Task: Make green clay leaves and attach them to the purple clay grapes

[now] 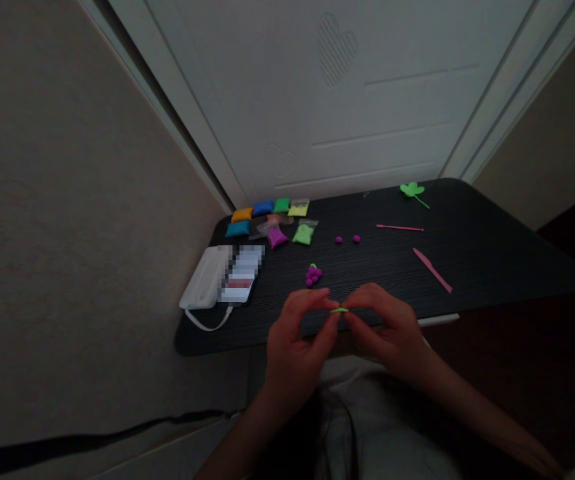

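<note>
White box (206,279) and phone (241,277) lie well left of the grip, a cable (210,329) looping below them. Beyond these, farther from the body than the grip, sit coloured packets (277,237). Left hand (292,348) has thumb and fingertips drawn narrow on a thin green piece (339,310). Just past the grip, slightly left, rests a purple cluster (313,275). Two purple balls (356,239) lie farther beyond the grip. Right hand (393,328) pinches the piece's other end. Right of and beyond the grip lie a pink stick (400,228), a green flower shape (411,190) and, nearer, a pink knife (432,271).
</note>
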Tool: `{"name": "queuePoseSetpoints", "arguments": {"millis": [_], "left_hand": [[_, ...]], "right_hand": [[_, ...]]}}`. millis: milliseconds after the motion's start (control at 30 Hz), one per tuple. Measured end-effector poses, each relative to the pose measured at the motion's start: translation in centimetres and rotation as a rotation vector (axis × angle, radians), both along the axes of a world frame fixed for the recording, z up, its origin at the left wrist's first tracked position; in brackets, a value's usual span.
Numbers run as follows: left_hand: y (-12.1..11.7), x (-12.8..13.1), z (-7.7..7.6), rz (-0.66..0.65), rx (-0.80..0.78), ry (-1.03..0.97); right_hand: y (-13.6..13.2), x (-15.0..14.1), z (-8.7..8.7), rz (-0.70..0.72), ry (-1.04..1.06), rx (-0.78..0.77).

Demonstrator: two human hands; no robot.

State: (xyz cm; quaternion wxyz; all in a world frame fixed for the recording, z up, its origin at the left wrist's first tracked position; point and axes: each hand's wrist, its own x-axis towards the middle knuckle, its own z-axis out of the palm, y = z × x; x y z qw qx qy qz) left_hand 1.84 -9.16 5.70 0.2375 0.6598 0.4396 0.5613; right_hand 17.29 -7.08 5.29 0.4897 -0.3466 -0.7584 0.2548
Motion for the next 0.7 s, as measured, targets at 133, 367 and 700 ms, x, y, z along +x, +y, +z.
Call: {"name": "queuePoseSetpoints", "arguments": {"millis": [133,367,700], "left_hand": [[0.00,-0.01,-0.05,-0.003,0.004,0.017],[-0.05,0.05,-0.22,0.004,-0.001,0.017],[-0.08,0.31,-0.24,0.014,-0.052,-0.004]], "right_hand": [[0.02,0.05,-0.03,0.019,-0.011,-0.031],[-0.12,0.04,-0.08,0.021,-0.006,-0.077],[-0.14,-0.04,0.00,0.005,-0.020,-0.116]]}}
